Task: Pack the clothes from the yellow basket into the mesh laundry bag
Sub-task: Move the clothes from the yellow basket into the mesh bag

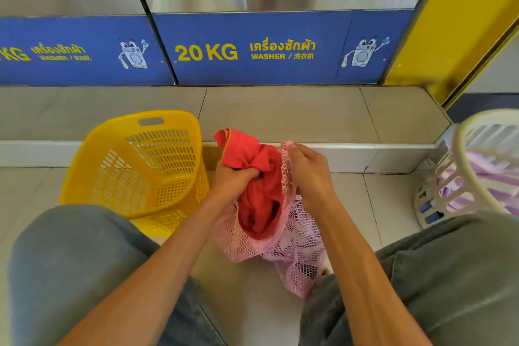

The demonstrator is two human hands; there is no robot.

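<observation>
Two washers (280,45) fill the background: brushed steel fronts, blue base panels, one marked 20 KG. Tiled floor (280,112) with a raised step below them. Yellow basket (134,166) to the left, hard slotted plastic, tipped toward the camera; interior looks empty as far as visible. White slatted basket (460,166) at far right holds lilac cloth. Pink mesh laundry bag (295,247) hangs between the knees, soft open netting, lower end slumped on the floor. Red garment (252,166), limp matte knit, is half inside the bag mouth, its top bunch sticking up above.

Step in hand, by my reading: stuffing the last piece. Left hand (234,180) is fisted on the red cloth, pressing down. Right hand (306,168) pinches the bag rim, holding the mouth up.

Next move calls for pushing the upper bunch below the rim while the mouth stays taut.
</observation>
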